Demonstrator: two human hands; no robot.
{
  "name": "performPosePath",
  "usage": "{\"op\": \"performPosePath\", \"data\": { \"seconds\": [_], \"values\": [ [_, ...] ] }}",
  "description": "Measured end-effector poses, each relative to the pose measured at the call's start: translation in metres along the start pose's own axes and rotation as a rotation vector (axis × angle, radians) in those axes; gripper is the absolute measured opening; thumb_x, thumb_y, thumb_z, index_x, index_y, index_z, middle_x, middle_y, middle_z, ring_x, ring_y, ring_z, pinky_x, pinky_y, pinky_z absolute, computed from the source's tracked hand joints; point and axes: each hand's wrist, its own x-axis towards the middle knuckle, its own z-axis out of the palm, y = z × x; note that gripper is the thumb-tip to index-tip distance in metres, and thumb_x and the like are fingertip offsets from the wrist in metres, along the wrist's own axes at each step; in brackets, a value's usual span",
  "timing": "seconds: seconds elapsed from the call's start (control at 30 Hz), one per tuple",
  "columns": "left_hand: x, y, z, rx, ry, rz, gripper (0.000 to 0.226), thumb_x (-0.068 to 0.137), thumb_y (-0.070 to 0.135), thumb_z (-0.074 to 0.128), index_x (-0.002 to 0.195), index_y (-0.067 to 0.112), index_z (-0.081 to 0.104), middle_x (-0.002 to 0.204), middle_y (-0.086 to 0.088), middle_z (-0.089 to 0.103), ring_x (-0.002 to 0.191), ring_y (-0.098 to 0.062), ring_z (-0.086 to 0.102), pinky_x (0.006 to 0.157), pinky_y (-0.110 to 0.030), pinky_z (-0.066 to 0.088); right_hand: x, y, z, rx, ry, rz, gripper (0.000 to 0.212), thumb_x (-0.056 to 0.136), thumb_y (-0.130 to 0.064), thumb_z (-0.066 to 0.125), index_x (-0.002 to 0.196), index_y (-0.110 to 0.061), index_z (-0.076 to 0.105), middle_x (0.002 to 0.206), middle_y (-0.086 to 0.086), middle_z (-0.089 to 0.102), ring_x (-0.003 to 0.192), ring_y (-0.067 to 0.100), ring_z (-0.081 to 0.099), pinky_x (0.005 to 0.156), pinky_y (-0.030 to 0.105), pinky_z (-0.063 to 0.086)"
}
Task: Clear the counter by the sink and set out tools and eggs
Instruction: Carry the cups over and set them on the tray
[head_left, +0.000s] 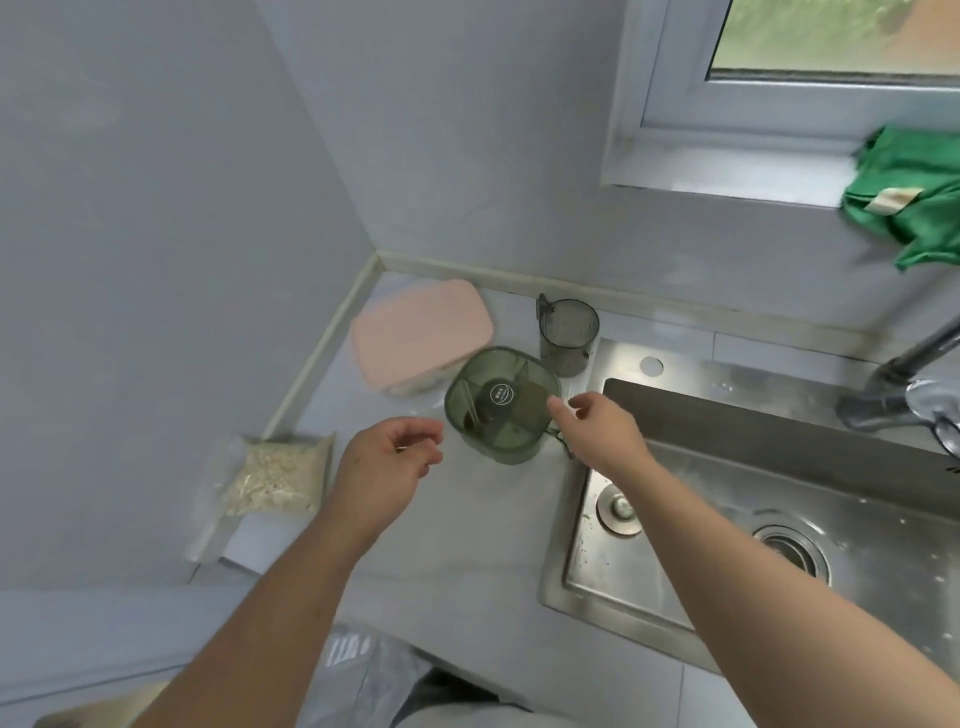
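Frame centre: left hand (387, 457) hovers over the counter (467, 545), fingers loosely curled, holding nothing. Right hand (597, 426) is relaxed and spread, fingertips at the right rim of the green container (501, 405); contact unclear. Behind it: pink-lidded box (423, 330), grey measuring cup (569, 335).

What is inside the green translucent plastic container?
Inside the green translucent plastic container: dividing walls and a round black piece with a white label. The right hand covers its right edge; contents there cannot be seen.
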Motion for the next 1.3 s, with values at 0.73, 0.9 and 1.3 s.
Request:
{"op": "performPosePath", "data": {
  "seconds": [0.73,0.9,1.3],
  "values": [
    [0.164,0.076,0.005,0.107,-0.437,0.349,0.017,0.095,0.008,0.057,0.096,0.02,0.069,0.095,0.006,0.07,0.083,-0.018,0.074,0.078,-0.032,0.056,-0.03,-0.007,0.042,0.653,0.102,0.252,0.066,0.067,-0.077,0.067,0.073,-0.012,0.06,0.059,0.005,0.05,0.062,0.02,0.042,0.062,0.032,0.031],
    [0.208,0.103,0.068,0.3,-0.547,0.467,0.018,0.097,0.015,0.055,0.112,0.014,0.066,0.111,-0.002,0.068,0.073,-0.019,0.069,0.063,-0.026,0.049,-0.075,0.009,0.028,0.699,0.278,0.182,0.08,0.066,-0.079,0.067,0.069,0.0,0.055,0.061,0.006,0.042,0.061,0.018,0.037,0.063,0.034,0.027],
    [0.235,0.092,0.143,1.026,-0.481,0.758,0.036,0.103,0.021,0.042,0.108,-0.006,0.065,0.116,-0.031,0.065,0.106,-0.044,0.063,0.085,-0.043,0.049,-0.157,0.004,0.011,0.755,0.611,0.299,0.057,0.082,-0.066,0.063,0.063,-0.014,0.047,0.06,0.002,0.045,0.057,0.013,0.043,0.063,0.028,0.033]
  ]
}}
